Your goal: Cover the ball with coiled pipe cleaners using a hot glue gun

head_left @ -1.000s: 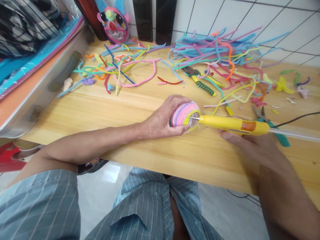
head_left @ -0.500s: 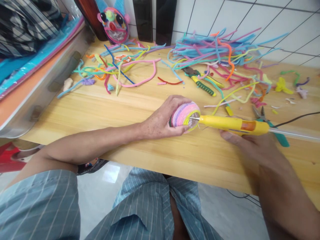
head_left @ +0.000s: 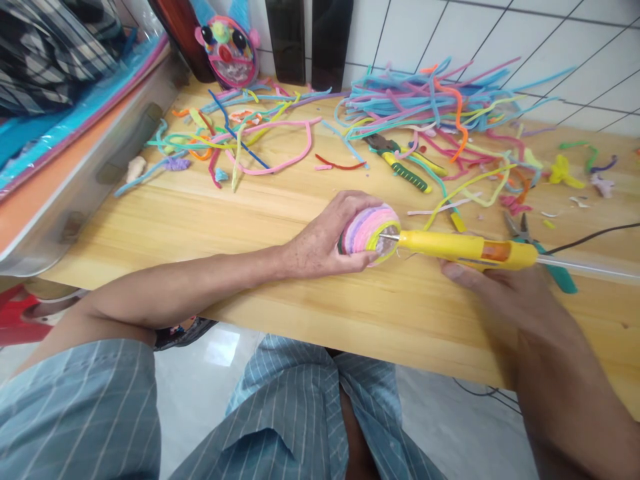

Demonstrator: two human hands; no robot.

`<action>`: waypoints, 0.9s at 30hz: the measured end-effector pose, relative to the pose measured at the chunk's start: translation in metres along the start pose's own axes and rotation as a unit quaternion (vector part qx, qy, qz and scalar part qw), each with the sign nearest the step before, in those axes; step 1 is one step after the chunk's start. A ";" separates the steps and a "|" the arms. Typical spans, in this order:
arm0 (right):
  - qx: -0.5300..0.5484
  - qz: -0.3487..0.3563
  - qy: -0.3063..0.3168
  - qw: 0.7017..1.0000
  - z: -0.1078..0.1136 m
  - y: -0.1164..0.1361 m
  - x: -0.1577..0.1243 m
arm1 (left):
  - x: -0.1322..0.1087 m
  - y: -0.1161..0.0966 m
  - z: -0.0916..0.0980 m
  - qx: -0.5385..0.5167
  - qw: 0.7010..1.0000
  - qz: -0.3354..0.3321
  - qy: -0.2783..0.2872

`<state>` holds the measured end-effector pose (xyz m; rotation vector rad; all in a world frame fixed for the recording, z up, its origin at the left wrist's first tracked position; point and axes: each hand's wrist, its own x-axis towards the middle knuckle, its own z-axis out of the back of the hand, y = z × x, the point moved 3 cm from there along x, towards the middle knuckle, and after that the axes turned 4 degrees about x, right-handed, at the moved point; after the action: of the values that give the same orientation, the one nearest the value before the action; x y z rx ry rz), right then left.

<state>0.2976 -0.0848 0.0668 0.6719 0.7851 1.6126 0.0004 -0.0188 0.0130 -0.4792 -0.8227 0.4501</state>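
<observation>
My left hand is wrapped round a rounded piece covered in bands of pipe cleaner, striped pink, purple and yellow. Its right end shows a clear, shiny surface inside the yellow ring. In my right hand is a yellow hot glue gun, with a clear glue stick sticking out of its back. The metal nozzle points left and sits at the clear end of the striped piece; I cannot tell whether it touches. Most of my right fingers are hidden behind the gun.
Blue and pink pipe cleaners lie heaped by the tiled wall. Green-and-yellow pliers and teal-handled pliers rest on the wooden table. A decorated face figure stands at the back, beside a plastic bin. A black cord runs right.
</observation>
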 end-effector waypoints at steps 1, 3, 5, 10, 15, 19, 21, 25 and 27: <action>0.001 -0.003 0.002 1.000 0.000 0.000 0.000 | 0.000 0.000 0.000 -0.001 1.000 0.000 -0.001; 0.004 -0.009 0.004 1.000 -0.001 0.000 0.000 | 0.000 0.000 0.000 -0.002 1.000 -0.005 -0.005; 0.007 -0.014 0.005 1.000 -0.002 0.001 0.000 | 0.000 0.000 0.000 -0.001 1.000 -0.013 -0.010; 0.018 -0.007 0.010 1.000 -0.004 0.005 0.001 | 0.001 -0.001 0.000 0.002 1.000 -0.010 -0.006; -0.011 0.005 0.011 1.000 -0.001 0.001 0.000 | 0.001 0.000 -0.001 0.001 1.000 -0.005 -0.002; -0.009 -0.002 0.018 1.000 -0.001 0.002 0.000 | 0.001 0.000 0.000 -0.004 1.000 -0.004 -0.007; 0.002 -0.012 0.014 1.000 -0.001 0.004 0.000 | 0.001 0.000 0.000 -0.008 1.000 -0.002 -0.008; 0.009 -0.013 -0.003 1.000 -0.002 0.006 -0.001 | 0.000 0.000 -0.001 -0.007 1.000 0.010 0.003; 0.003 -0.013 -0.016 1.000 -0.001 0.005 -0.001 | 0.000 0.001 0.000 -0.005 1.000 0.014 0.005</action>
<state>0.2942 -0.0864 0.0699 0.6870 0.7731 1.5735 0.0008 -0.0183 0.0127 -0.5031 -0.8091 0.4685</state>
